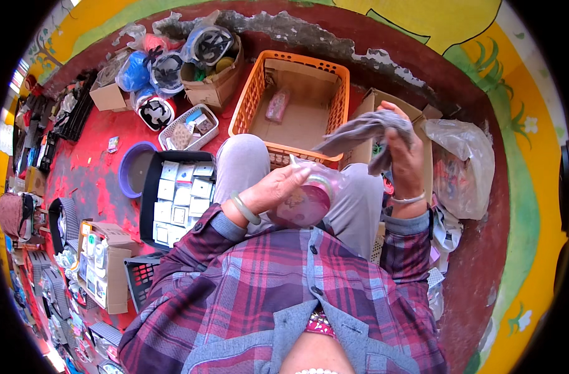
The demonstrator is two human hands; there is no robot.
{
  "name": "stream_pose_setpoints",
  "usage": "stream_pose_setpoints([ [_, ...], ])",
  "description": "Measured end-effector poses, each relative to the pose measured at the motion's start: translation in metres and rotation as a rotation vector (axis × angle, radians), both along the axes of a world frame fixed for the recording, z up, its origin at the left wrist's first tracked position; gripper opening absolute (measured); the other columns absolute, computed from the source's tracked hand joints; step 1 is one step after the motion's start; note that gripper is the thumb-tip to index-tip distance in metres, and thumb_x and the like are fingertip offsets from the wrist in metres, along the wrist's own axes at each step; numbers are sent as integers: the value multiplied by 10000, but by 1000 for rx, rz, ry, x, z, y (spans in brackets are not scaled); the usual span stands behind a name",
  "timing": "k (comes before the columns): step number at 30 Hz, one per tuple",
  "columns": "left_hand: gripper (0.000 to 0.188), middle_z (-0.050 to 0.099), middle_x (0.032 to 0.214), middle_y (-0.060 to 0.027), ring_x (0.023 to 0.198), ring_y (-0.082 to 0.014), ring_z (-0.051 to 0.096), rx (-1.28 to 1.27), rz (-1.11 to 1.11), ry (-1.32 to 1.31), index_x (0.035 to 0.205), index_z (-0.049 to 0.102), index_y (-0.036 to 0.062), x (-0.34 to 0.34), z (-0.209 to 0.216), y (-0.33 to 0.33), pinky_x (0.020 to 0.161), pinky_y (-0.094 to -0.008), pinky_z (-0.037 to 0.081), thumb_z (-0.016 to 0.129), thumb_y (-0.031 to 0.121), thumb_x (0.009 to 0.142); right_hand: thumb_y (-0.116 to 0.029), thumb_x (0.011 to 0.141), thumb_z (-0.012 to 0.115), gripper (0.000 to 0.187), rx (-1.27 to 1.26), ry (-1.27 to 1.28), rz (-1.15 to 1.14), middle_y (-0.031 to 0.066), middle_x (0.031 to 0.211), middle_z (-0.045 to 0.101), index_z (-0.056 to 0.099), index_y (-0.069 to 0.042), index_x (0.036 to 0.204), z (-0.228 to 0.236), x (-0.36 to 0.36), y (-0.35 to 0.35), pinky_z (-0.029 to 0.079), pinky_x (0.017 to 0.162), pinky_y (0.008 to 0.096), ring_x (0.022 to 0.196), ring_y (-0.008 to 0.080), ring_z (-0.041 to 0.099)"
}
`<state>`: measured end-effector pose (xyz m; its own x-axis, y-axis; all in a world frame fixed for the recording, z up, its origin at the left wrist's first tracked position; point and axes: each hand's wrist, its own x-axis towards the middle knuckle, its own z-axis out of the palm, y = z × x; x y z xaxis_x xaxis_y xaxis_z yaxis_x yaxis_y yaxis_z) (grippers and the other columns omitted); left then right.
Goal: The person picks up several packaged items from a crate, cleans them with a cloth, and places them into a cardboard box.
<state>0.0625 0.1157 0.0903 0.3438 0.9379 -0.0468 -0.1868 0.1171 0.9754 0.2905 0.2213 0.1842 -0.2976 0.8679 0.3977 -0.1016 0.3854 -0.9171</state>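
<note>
My left hand (279,188), with a pale green bangle at its wrist, is closed on the edge of a clear plastic bag (334,176). Inside or beneath that plastic, a round, pink, see-through thing (304,207) rests in my lap; its kind I cannot make out. Raised out to the right, my right hand (404,153) grips a bunched grey cloth (365,129), one end of which trails toward the basket. Between and beyond my knees stands an orange plastic basket (345,93) lined with cardboard, with a small pink packet (277,106) in it.
Left of my knees sit a black box (148,212) of small white boxes, a purple basin (123,171) and a white basket (197,147). An open carton (359,156) and a filled clear bag (462,168) stand on the right. Bagged goods (166,71) line the painted wall.
</note>
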Motion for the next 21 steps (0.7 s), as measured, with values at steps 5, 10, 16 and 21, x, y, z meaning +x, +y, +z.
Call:
stream_pose_setpoints([
  [5,371,586,1129,-62,1069,-151,508,94,51,139,1214,524,-25,-4,-3,3,940,-289,389,388,233,986,-480,848,603,543,-359,534,95,59,1070,604,530,-55,1178,-3,11,-13,488,808,320,962,165,578],
  [10,317,609,1072,-74,1013,-155,536,204,124,115,1162,576,-21,3,12,-1,902,-287,412,434,187,969,-560,900,446,596,-524,357,107,64,1059,609,510,-49,1201,-18,8,-14,475,856,300,961,163,583],
  [16,236,643,977,-75,879,-133,588,331,184,210,1098,613,-8,4,26,-4,788,-274,469,484,117,945,-560,938,320,668,-493,48,472,101,1165,570,521,5,1231,-6,-31,-43,396,963,272,1078,158,531],
  [21,208,628,757,-116,706,-153,609,361,312,302,1001,611,-1,4,16,-3,646,-315,474,491,155,934,-402,923,523,539,-332,-177,512,105,1191,564,500,21,1256,-23,-43,-42,431,924,290,1059,174,546],
])
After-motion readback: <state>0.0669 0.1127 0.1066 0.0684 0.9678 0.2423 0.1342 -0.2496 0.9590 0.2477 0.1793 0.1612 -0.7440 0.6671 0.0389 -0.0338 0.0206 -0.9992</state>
